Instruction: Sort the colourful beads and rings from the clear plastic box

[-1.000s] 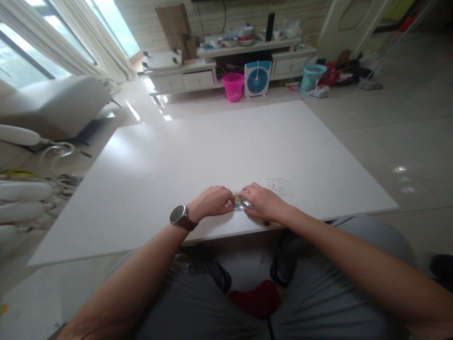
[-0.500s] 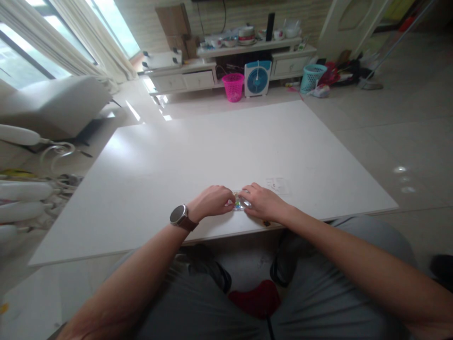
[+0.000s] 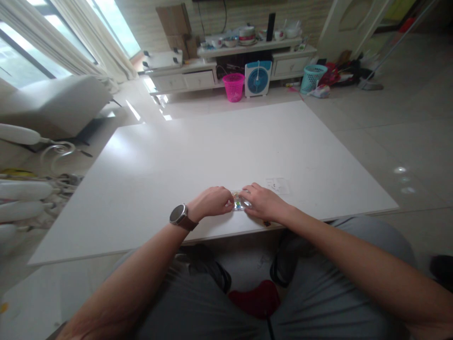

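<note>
A small clear plastic box (image 3: 238, 206) lies near the front edge of the white table (image 3: 198, 156), with small green, blue and yellowish pieces showing inside. My right hand (image 3: 264, 200) grips the box from its right side, fingertips at its far edge and thumb at the near edge. At the box's left side is my left hand (image 3: 217, 200), its fingers curled into a pinch; what they hold, if anything, is too small to tell. Beyond my right hand a flat clear plastic piece (image 3: 278, 186) rests on the table. A small dark piece (image 3: 266, 223) sits at the front edge, under my right wrist.
My legs are below the table's front edge. Past the far side stand a pink basket (image 3: 234, 87), a blue and white box fan (image 3: 257, 79) and a low white cabinet (image 3: 200, 79) with dishes on top. White curved chair parts (image 3: 26, 191) are at the left.
My left hand has shifted very slightly left from the box, and more of the coloured pieces shows. My right hand stays in place.
</note>
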A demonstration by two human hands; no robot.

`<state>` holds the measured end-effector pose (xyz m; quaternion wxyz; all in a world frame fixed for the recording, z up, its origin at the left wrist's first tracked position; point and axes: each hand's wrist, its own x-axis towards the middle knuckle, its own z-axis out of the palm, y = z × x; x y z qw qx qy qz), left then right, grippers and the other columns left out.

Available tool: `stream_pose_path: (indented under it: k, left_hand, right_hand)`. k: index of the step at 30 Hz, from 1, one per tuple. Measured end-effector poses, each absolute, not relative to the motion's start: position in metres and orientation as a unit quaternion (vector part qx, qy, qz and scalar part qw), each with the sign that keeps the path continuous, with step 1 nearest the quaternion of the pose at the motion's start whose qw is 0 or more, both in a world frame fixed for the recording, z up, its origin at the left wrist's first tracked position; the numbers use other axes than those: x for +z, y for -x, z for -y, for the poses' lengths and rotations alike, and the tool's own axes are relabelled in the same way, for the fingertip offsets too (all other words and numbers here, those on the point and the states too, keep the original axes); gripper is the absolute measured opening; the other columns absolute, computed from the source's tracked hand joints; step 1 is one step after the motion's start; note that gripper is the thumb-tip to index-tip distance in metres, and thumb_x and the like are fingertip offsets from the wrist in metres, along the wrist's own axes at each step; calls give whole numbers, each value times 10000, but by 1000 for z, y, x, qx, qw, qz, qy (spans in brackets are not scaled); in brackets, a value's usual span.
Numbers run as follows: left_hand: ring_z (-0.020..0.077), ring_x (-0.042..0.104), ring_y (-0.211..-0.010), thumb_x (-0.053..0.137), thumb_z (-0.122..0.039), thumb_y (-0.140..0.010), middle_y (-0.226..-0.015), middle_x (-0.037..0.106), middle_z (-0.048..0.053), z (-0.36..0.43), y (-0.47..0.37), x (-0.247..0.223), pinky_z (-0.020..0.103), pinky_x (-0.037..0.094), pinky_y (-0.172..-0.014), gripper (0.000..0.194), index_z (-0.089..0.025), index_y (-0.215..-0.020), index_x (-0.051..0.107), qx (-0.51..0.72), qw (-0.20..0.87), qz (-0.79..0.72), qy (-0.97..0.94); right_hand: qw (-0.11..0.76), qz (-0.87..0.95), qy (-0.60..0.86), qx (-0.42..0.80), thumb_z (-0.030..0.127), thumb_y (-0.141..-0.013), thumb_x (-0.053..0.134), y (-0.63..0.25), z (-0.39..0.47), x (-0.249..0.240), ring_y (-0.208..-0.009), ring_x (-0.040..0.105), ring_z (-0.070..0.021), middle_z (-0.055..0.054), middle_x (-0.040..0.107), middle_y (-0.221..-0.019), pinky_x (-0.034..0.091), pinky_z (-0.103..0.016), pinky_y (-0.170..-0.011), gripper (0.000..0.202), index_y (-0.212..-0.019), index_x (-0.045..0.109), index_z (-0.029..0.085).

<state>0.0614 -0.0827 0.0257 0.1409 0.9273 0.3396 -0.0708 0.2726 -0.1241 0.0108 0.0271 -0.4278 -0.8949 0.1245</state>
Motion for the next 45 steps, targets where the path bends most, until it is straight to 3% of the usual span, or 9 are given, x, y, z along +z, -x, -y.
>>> stream_pose_path:
  k: [20,29,45]
  left_hand:
    - [163,636,-650,530,-277,-803,-704,709,51,81,-58,25,264,427,-647,234,-229,-786,758,-56,173,-325,-928]
    - [170,663,-711,546,-265,-791,-735,728,58,81,-58,28,254,460,-699,248,-242,-882,775,-52,194,-331,-922]
    - [172,640,-636,528,-249,-772,-720,716,65,85,-62,29,266,443,-634,226,-215,-794,750,-74,163,-325,-929]
  right_hand:
    - [26,892,432,126,264,-864,616,-272,125,11,-1086,480,-256,-140,593,-1147,439,-361,-916,327,-1169,583,150]
    - [24,892,431,130,259,-868,615,-272,125,12,-1096,475,-254,-139,589,-1153,435,-365,-924,322,-1171,580,154]
    - [24,895,428,126,254,-862,614,-272,125,13,-1090,480,-259,-144,592,-1160,440,-363,-918,356,-1199,577,144]
